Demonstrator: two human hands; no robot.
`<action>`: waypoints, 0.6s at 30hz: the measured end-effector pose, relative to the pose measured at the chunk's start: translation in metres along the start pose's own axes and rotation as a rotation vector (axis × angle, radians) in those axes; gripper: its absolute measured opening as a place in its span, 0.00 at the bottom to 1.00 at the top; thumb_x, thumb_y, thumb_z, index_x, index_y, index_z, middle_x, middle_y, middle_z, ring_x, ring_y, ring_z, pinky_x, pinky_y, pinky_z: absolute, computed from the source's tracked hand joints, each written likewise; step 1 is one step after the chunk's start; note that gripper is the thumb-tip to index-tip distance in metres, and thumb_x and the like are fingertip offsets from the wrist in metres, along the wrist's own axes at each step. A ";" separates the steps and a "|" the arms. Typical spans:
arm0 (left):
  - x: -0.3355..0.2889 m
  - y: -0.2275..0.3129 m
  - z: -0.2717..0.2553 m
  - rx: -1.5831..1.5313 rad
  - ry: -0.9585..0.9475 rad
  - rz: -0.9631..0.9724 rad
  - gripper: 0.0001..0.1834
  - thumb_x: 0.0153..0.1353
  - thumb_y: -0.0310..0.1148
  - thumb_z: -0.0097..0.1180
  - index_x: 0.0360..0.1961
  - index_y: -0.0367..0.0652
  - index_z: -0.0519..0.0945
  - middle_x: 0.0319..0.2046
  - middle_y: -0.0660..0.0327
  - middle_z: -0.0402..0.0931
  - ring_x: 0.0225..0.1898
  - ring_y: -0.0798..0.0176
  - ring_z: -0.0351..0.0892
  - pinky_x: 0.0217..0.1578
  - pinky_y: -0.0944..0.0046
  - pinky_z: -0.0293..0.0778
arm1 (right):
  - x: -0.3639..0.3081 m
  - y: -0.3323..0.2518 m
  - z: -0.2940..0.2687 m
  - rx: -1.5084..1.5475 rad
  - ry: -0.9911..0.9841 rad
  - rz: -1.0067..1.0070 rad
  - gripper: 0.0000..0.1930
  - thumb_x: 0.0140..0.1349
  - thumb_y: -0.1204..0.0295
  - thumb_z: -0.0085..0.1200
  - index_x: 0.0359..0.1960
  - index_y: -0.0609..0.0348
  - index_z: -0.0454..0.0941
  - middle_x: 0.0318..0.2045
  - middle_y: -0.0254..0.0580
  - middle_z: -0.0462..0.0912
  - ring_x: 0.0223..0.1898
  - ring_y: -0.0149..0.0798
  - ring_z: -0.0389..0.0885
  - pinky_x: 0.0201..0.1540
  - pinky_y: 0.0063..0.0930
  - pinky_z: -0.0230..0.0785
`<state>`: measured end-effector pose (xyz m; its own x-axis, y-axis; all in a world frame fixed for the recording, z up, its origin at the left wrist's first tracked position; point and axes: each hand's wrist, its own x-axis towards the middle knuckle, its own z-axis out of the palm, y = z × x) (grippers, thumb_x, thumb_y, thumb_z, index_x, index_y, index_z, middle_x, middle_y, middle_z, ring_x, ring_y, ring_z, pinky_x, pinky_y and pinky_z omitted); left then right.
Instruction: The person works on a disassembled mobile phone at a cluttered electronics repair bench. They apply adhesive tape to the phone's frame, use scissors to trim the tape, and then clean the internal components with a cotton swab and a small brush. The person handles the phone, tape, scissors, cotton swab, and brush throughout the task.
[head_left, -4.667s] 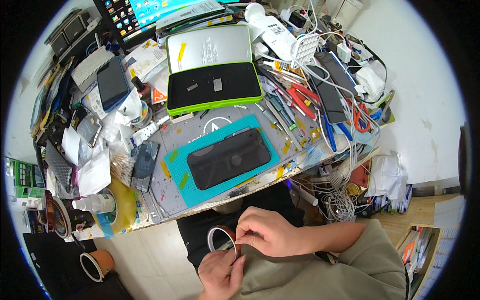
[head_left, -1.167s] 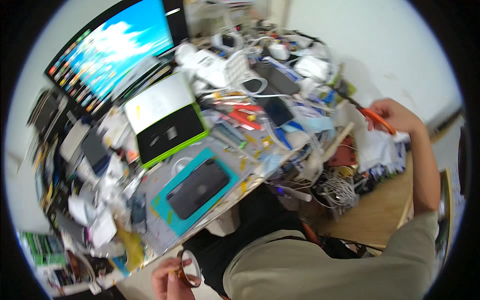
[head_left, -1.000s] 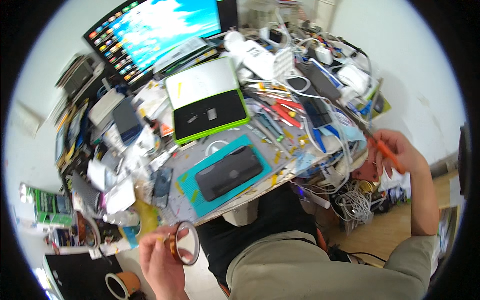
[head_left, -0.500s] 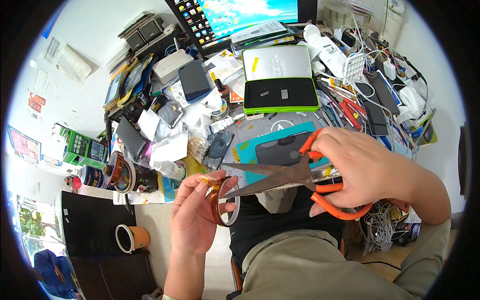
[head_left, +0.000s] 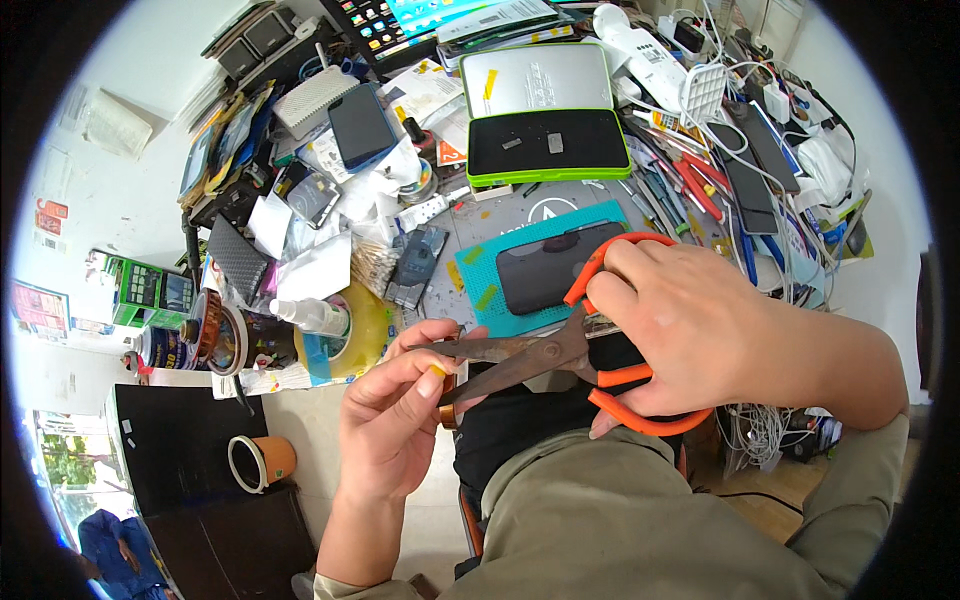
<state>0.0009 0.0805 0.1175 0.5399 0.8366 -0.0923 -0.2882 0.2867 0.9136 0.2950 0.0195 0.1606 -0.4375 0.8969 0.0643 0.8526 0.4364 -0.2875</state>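
We're looking down over a crowded desk, its grey work surface [head_left: 490,222] showing between the piles, and we're seeing an open green-edged case [head_left: 548,178] lying toward the back. Nearer, a teal mat [head_left: 520,322] is lying at an angle, with a dark phone-shaped device [head_left: 545,270] resting on it! Out in front, rusty scissors [head_left: 545,352] are stretching across the middle, orange handles spread and blades standing well parted, pointing left. We're seeing the right hand [head_left: 680,315] curling firmly around those handles. Opposite, the left hand [head_left: 385,425] is holding partly closed, thumb and fingers gripping an amber tape roll [head_left: 449,412], which is sitting beyond the mat's near edge, above the person's lap. The blades are crossing in front of the roll, partly covering it, and we're not managing to tell whether they're touching the tape. Smallest of all, a yellow scrap [head_left: 437,370] is showing at the left thumb's tip.
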 end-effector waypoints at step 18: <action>-0.001 -0.004 -0.010 -0.111 -0.134 -0.057 0.10 0.70 0.30 0.61 0.46 0.34 0.85 0.70 0.37 0.66 0.73 0.23 0.60 0.62 0.31 0.78 | -0.005 -0.012 0.011 -0.117 0.082 -0.005 0.31 0.42 0.47 0.77 0.33 0.57 0.75 0.36 0.44 0.73 0.32 0.45 0.80 0.28 0.38 0.74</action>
<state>-0.0064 0.0830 0.1096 0.6561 0.7501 -0.0829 -0.3353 0.3882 0.8584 0.2839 0.0094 0.1527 -0.4208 0.8955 0.1450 0.8802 0.4418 -0.1736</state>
